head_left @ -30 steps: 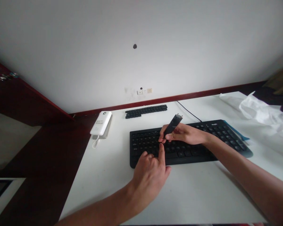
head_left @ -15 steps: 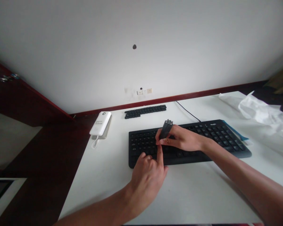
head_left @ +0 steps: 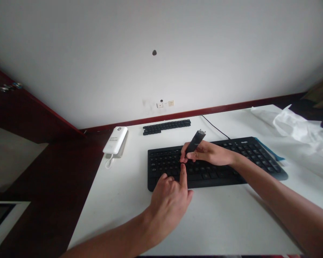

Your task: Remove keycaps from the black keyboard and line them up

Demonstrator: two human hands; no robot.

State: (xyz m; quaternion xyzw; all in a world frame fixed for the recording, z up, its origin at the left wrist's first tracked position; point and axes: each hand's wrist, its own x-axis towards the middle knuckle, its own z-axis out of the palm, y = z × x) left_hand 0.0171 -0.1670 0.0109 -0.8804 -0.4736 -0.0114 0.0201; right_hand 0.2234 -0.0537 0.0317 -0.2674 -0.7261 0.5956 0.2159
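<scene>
A black keyboard (head_left: 220, 175) lies on the white table under both hands. My right hand (head_left: 208, 153) is closed around a dark grey tool (head_left: 196, 141), thick like a handle, with small metal pieces at its upper end. It leans over the left-middle keys; its lower end is hidden by my fingers. My left hand (head_left: 171, 195) rests at the keyboard's front edge, holding nothing. Its index finger is stretched onto the keys, its tip just below my right fingertips, and the other fingers are curled.
A dark strip of joined keys (head_left: 167, 127) lies behind the keyboard. To the left sits a white power bank (head_left: 115, 139) with a short cable. White plastic wrapping (head_left: 298, 125) covers the right side, near a blue item (head_left: 270, 149). The keyboard's cord (head_left: 215, 127) runs toward the wall.
The tool's upper end has tipped to the right, and my right hand has shifted slightly right and away from me. My left hand stays nearly in place, index finger still on the keys.
</scene>
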